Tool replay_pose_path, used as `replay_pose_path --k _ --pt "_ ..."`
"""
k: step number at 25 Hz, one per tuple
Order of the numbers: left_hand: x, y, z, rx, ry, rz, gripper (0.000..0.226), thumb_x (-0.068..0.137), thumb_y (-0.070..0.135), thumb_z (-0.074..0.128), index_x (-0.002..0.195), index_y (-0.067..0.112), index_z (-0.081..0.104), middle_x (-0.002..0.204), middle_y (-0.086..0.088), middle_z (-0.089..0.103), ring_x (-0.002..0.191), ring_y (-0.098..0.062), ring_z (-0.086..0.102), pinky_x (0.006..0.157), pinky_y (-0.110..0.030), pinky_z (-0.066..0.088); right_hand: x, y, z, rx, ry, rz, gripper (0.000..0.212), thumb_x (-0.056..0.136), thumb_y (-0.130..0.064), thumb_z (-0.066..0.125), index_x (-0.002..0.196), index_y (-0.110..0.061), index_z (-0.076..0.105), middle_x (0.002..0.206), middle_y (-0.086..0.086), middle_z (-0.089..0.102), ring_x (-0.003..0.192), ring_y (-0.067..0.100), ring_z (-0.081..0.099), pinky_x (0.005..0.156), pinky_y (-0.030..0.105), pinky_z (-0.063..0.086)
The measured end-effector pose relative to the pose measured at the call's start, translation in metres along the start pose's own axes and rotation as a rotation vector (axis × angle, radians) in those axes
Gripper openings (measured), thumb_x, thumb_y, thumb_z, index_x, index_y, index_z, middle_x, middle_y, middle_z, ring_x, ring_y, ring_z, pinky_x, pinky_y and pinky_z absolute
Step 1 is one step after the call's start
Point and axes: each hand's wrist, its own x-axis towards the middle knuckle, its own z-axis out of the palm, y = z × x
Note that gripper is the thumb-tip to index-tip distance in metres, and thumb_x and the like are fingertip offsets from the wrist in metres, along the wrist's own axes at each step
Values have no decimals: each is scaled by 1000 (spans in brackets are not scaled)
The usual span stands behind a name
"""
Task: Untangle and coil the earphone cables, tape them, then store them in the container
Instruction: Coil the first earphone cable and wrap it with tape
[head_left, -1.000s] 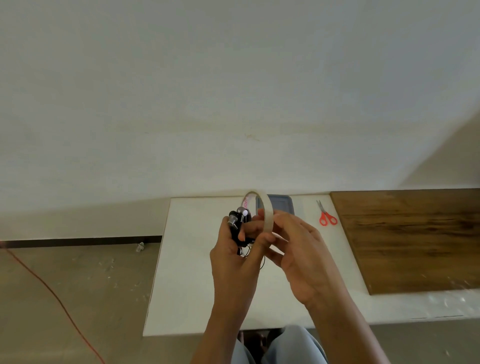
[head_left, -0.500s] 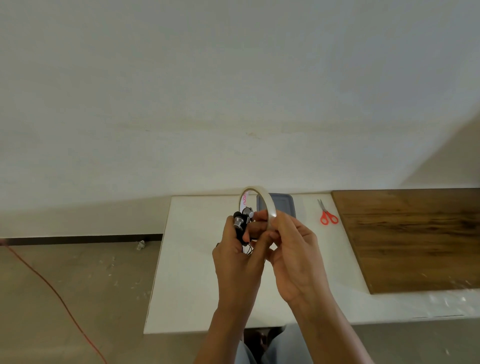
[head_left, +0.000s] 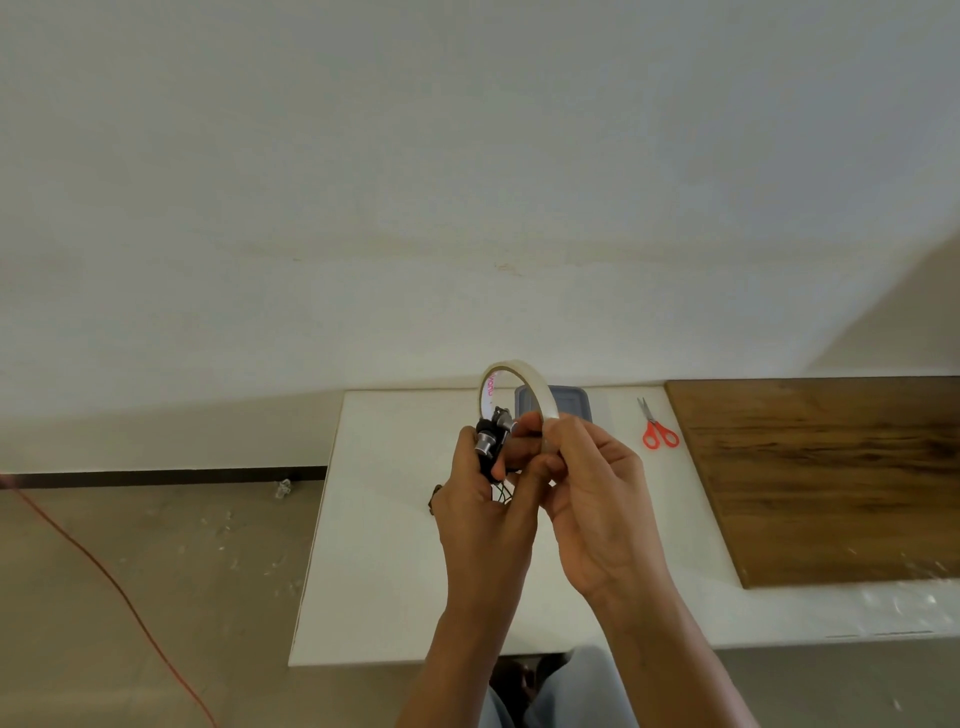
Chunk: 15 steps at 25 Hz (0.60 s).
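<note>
My left hand (head_left: 480, 512) is closed around a coiled bundle of black earphones (head_left: 491, 439); the silver-tipped earbuds stick up above my thumb and a few loops of cable show below between my palms. My right hand (head_left: 592, 499) pinches the lower rim of a cream tape roll (head_left: 540, 387), which stands upright right behind the earbuds. Both hands are pressed together above the white table (head_left: 384, 545). A grey container (head_left: 571, 402) sits at the table's far edge, partly hidden behind the tape roll.
Red-handled scissors (head_left: 657, 428) lie near the far edge, right of the container. A brown wooden board (head_left: 831, 473) covers the table's right side. An orange cable (head_left: 104, 571) runs across the floor on the left. My knees show below the front edge.
Both hands have lifted slightly and drawn closer together. The tape roll has tipped more upright and now sits directly behind the earbuds.
</note>
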Motion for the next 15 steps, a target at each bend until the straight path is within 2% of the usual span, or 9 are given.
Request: replay_pose_path --k 2,5,8,10,13,15 --pt "1 1 0 16 3 9 19 82 24 70 87 33 55 80 7 64 70 -19 60 62 -32 52 0 -1 1 -3 -6 -10 24 93 -3 46 86 2 68 68 15 67 69 26 64 77 41 50" --pt "2 5 1 9 12 -6 27 83 15 72 87 34 54 77 15 64 67 -9 60 60 -24 49 1 -1 1 -3 -10 -22 23 93 -4 47 88 3 68 69 15 67 71 27 64 80 44 52" --pt "2 5 1 -8 21 -28 27 83 12 72 88 33 55 79 12 64 69 -8 61 60 -22 49 1 2 1 -9 2 -36 23 93 -2 46 91 4 69 72 17 68 74 30 63 89 54 49" --pt "1 6 1 -23 25 -40 28 83 11 72 87 33 55 80 11 65 68 -4 62 60 -17 49 1 3 0 -20 8 -37 23 94 -2 46 92 4 69 74 17 68 75 30 64 90 56 48" --pt "0 8 -1 -41 22 -43 27 83 11 72 88 32 55 79 14 66 70 -2 63 60 -13 49 -2 0 -1 -13 -21 -30 25 93 -1 46 91 2 70 74 17 69 74 29 65 86 51 50" --pt "-1 10 -2 -39 15 -37 26 83 12 72 89 32 55 78 16 65 69 -1 62 60 -13 49 -4 -2 0 3 -29 -24 29 93 0 45 83 -2 72 72 15 69 71 26 66 79 43 51"
